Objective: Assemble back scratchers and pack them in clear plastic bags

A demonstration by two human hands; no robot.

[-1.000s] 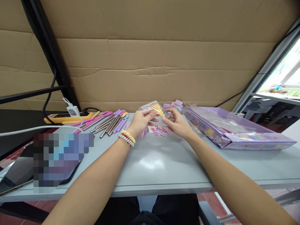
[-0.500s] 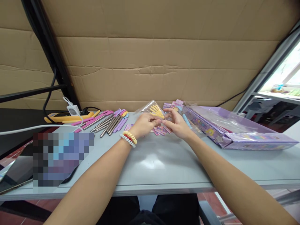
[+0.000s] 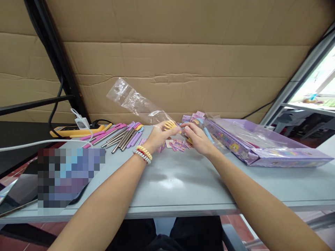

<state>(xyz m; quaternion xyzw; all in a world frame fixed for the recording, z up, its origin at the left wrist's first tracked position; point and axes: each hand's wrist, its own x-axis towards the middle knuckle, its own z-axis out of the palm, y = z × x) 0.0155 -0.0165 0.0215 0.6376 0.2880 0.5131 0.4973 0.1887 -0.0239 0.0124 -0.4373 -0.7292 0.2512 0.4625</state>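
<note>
A yellow hand-shaped back scratcher [image 3: 170, 125] is held between my two hands above the table. The fingers of my left hand [image 3: 159, 135] are closed about its head end. My right hand [image 3: 198, 138] grips its lower part, and a bit of yellow shows under the fingers. From my left hand a long clear plastic sleeve [image 3: 138, 103] stretches up and to the left; I cannot tell whether the scratcher is still partly inside it. Small pink and purple printed cards [image 3: 178, 145] lie on the table just below my hands.
Several back scratchers [image 3: 125, 136] with pink, purple, yellow and blue parts lie at left. Behind them is a yellow power strip [image 3: 75, 130] with a white cable. A blurred-out phone [image 3: 70, 177] lies at front left. A purple display box [image 3: 282, 157] stands at right, beside plastic-wrapped pieces [image 3: 208, 134].
The clear sleeve has swung out to the upper left, stretching far past my left hand. The scratcher's yellow head now sits lower, in my left hand, and my hands have shifted slightly apart.
</note>
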